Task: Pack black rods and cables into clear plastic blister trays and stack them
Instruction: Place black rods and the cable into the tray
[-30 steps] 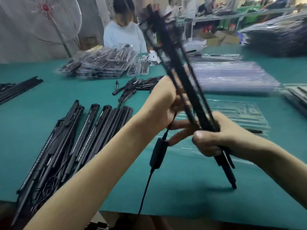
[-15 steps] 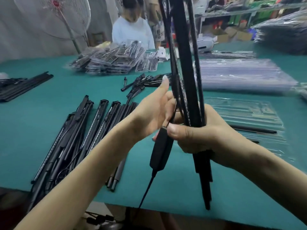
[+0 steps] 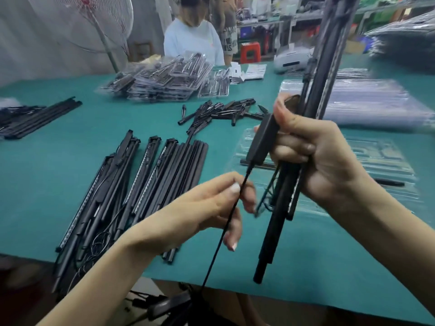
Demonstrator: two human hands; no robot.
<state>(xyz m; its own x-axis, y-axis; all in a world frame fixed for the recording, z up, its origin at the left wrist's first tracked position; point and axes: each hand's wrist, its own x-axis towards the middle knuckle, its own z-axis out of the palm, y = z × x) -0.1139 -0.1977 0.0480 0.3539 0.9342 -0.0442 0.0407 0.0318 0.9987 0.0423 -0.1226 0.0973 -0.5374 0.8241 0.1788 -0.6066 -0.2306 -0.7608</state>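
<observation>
Two bare forearms enter from the bottom edge, no sleeves, watch, bracelet or rings in sight. Left hand [image 3: 211, 208]: long fingernails with pale, whitish tips (looks like polish, slightly blurred), clearest on the thumb and on one lower finger. Right hand [image 3: 315, 156]: short plain nails, no gloves. Both wrists uncovered. Nothing else of the person's body is in view.

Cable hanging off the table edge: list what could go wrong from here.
1. The cable runs from the left hand, which pinches it, down past the table edge; it could snag below.
2. The right hand grips several upright rods plus the inline box; one rod might slip.
3. The clear tray beneath could get knocked.
</observation>
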